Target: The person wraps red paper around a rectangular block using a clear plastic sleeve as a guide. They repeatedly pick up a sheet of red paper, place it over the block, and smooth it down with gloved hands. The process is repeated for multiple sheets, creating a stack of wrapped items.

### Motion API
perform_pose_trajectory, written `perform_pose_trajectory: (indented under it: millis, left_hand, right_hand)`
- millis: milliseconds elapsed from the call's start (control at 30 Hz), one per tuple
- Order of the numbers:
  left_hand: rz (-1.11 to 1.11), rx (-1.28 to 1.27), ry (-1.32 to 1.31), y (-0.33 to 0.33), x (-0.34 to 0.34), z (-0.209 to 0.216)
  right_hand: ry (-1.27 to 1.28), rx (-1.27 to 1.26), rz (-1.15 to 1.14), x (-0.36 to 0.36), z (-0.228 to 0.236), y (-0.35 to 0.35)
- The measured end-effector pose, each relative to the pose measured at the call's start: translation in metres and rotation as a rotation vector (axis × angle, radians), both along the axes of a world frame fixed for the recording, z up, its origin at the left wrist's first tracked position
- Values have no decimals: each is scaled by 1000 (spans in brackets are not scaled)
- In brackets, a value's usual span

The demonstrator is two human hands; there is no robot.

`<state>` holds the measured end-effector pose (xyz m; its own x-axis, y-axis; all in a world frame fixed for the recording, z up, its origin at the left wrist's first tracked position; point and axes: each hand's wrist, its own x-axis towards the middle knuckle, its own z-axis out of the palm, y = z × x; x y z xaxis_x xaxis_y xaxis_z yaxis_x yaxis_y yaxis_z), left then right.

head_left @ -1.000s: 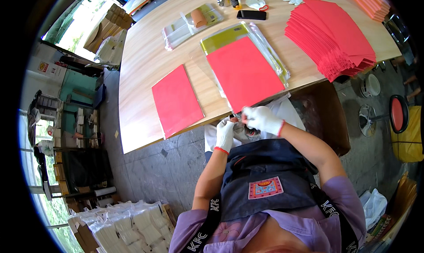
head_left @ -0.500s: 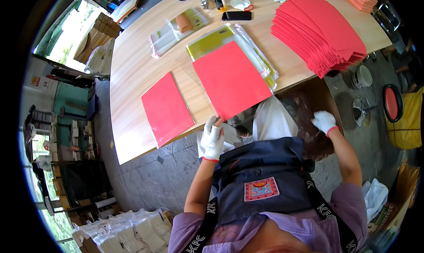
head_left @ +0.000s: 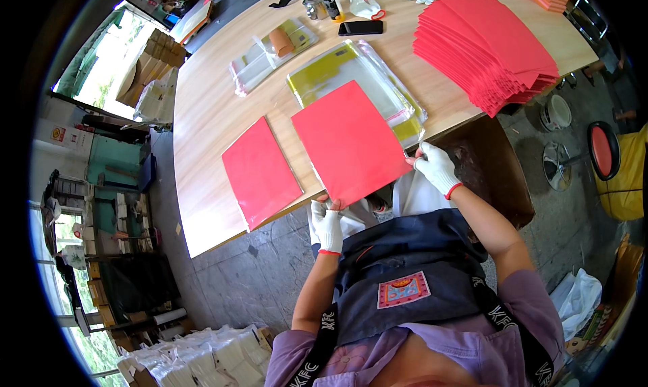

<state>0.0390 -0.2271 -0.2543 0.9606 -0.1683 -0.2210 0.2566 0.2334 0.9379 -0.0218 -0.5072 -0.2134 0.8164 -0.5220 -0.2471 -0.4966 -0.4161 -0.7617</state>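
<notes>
So the left hand (head_left: 328, 231) is pinching the bottom corner of the red sheet (head_left: 351, 144) around 6 o'clock, and the right hand (head_left: 436, 169) is gripping its side corner between 3 and 4. Both are wearing white gloves with some fingertips poking out bare, probably for better feel on thin stuff. The sheet is lying partly over the clear bags (head_left: 378, 83) at 12 to 1 o'clock, its near corner hanging past the counter (head_left: 202, 184) edge; I'm guessing that's giving the fingers room to get underneath. A second red sheet (head_left: 262, 174) is sitting apart at 8 to 9, and the red stack (head_left: 482, 49) is fanning out at 2, likely so single pieces are easier to lift. Compared with half a second ago, the right hand is no longer hovering over the brown box (head_left: 509, 184) at 3 o'clock but holding the sheet, the left is closing on its corner rather than loosely curling beside it, and the sheet is sitting closer to the person, so more bag is showing.
</notes>
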Motion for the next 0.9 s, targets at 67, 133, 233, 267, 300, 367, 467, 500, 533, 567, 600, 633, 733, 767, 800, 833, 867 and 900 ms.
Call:
perform_pose_trajectory:
  millis: [67, 133, 233, 267, 300, 367, 467, 500, 533, 567, 600, 633, 733, 767, 800, 833, 867, 900]
  left_hand:
    - [46, -241, 204, 6, 4, -2]
    - [-42, -160, 128, 18, 9, 12]
    - [-100, -14, -31, 39, 14, 54]
    - [-110, 47, -156, 67, 24, 33]
    - [-67, 134, -245, 85, 31, 42]
    - [52, 223, -298, 112, 47, 56]
    - [298, 86, -206, 148, 79, 65]
    - [295, 137, -216, 161, 88, 66]
    - [284, 233, -184, 184, 95, 58]
    - [255, 322, -158, 203, 104, 48]
    - [221, 410, -129, 213, 110, 40]
    - [139, 586, -94, 218, 110, 38]
    - [195, 747, -100, 210, 109, 32]
    - [183, 762, -103, 208, 107, 35]
    - [195, 673, -73, 212, 109, 29]
    - [162, 615, -89, 220, 112, 18]
    - [150, 624, -130, 219, 115, 9]
    - [123, 689, -116, 217, 108, 17]
  right_hand:
    - [-97, 114, 12, -4, -16, -1]
    - [-132, 558, -1, -6, -15, 8]
    - [-149, 693, 211, 5, -30, 35]
    - [-147, 753, 207, 14, -34, 49]
    - [-102, 782, 215, 28, -9, 70]
    - [-176, 624, 379, 62, -9, 99]
    - [-210, 488, 501, 115, 10, 150]
    - [-267, 440, 530, 132, 6, 165]
    - [-176, 506, 540, 139, 25, 181]
    - [-142, 425, 550, 149, 16, 193]
    - [-104, 342, 552, 157, 3, 200]
    - [-52, 299, 577, 157, 8, 203]
    - [-82, 283, 655, 143, 31, 189]
    - [-213, 258, 683, 134, 34, 177]
    - [-223, 332, 672, 124, 41, 160]
    - [-232, 403, 657, 115, 48, 141]
    - [-337, 630, 554, 103, 36, 117]
    - [-306, 597, 478, 83, 58, 92]
